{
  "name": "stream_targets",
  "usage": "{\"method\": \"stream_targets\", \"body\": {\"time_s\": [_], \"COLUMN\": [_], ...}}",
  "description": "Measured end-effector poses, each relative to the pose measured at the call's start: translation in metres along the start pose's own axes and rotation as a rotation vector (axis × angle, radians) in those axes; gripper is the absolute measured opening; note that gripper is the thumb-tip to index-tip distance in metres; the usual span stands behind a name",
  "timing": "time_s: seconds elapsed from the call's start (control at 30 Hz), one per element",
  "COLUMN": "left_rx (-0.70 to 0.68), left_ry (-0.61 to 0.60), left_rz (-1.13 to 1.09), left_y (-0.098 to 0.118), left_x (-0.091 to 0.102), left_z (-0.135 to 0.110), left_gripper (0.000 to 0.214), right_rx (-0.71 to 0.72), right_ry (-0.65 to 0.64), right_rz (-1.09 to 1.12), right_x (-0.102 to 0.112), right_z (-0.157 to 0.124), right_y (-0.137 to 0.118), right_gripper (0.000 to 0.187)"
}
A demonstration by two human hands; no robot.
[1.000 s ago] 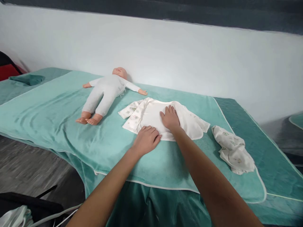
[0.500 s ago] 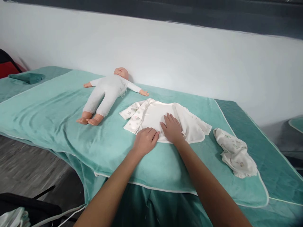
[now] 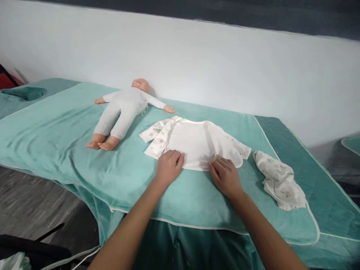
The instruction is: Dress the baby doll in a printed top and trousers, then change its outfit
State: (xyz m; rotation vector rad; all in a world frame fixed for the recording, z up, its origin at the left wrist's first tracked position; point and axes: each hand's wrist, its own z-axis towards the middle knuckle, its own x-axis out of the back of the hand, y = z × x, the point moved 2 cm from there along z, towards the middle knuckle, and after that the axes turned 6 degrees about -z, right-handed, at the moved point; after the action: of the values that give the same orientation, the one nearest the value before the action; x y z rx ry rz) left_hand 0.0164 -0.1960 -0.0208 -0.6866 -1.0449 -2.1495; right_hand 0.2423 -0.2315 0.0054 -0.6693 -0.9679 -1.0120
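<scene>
A white baby shirt (image 3: 191,140) lies spread open on the green cloth, its plain inner side up and its printed sleeves out to both sides. My left hand (image 3: 170,165) is closed on its lower edge, left of the middle, with the fingers bent over the fabric. At the lower edge on the right, my right hand (image 3: 225,175) is closed too, thumb beside the curled fingers. The fingertips of both hands are partly hidden. Left of the shirt, a baby doll (image 3: 123,107) in a white body suit lies on its back, one hand near the shirt's collar.
A crumpled white printed garment (image 3: 281,180) lies right of the shirt. The light green blanket (image 3: 56,127) covers a darker green cloth (image 3: 332,210) on the table. Behind stands a white wall (image 3: 197,67). White cables (image 3: 73,258) and a black object (image 3: 30,251) are at lower left.
My right hand has moved from lying flat on the shirt's middle down and right to its lower edge, and its fingers have curled. The left hand stays at the lower edge.
</scene>
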Motion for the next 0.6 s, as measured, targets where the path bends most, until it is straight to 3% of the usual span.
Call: {"method": "stream_targets", "body": {"time_s": [0.43, 0.6], "left_rx": [-0.015, -0.021], "left_ry": [0.016, 0.029], "left_rz": [0.047, 0.048], "left_y": [0.002, 0.0], "left_x": [-0.001, -0.002], "left_z": [0.0, -0.001], "left_gripper": [0.038, 0.036], "right_rx": [-0.12, -0.153], "right_ry": [0.098, 0.139], "right_rz": [-0.102, 0.099], "right_x": [0.002, 0.003], "right_z": [-0.007, 0.015], "right_y": [-0.004, -0.023], "right_gripper": [0.044, 0.033]}}
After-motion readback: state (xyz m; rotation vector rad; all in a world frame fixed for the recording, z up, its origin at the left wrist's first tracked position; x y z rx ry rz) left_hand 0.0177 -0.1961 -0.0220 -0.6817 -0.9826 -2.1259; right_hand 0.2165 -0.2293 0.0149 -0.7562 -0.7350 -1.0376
